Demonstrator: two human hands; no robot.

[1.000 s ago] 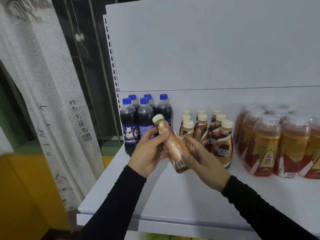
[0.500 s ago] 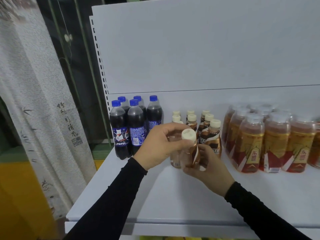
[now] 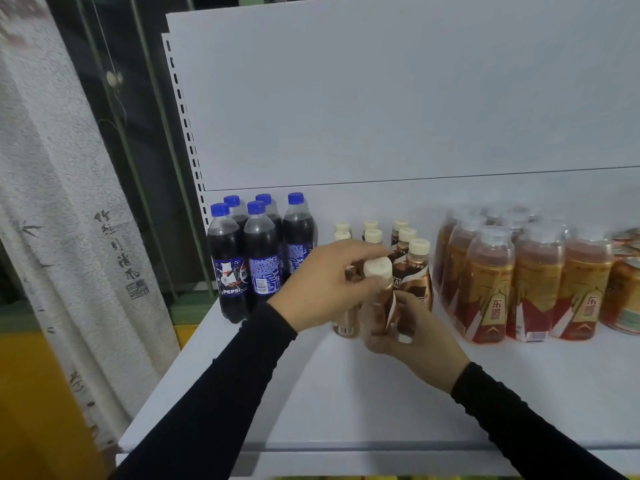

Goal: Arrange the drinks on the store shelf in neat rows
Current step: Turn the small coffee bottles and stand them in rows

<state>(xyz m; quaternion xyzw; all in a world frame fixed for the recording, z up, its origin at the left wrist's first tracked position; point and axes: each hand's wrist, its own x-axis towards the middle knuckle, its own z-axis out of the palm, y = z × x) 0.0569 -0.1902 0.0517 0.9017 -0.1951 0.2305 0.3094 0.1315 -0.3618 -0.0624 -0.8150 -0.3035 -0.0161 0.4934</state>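
Observation:
A small brown coffee bottle [image 3: 381, 289] with a cream cap stands upright at the front of the coffee group on the white shelf [image 3: 346, 393]. My right hand [image 3: 412, 337] grips its lower body from the near side. My left hand [image 3: 322, 289] curls round its neck just under the cap. Behind it stand several more coffee bottles [image 3: 417, 271] in rows; one partly hidden bottle [image 3: 344, 323] shows below my left hand.
Several blue-capped Pepsi bottles [image 3: 258, 258] stand at the shelf's left end. Orange-red drink bottles [image 3: 488, 289] fill the right side, with cans [image 3: 623, 296] at the far right. A patterned curtain [image 3: 69, 237] hangs to the left. The shelf's back panel [image 3: 415, 98] rises behind.
The coffee bottle went from tilted in mid-air between both hands to upright on the shelf in front of the coffee rows. Both hands stayed on it.

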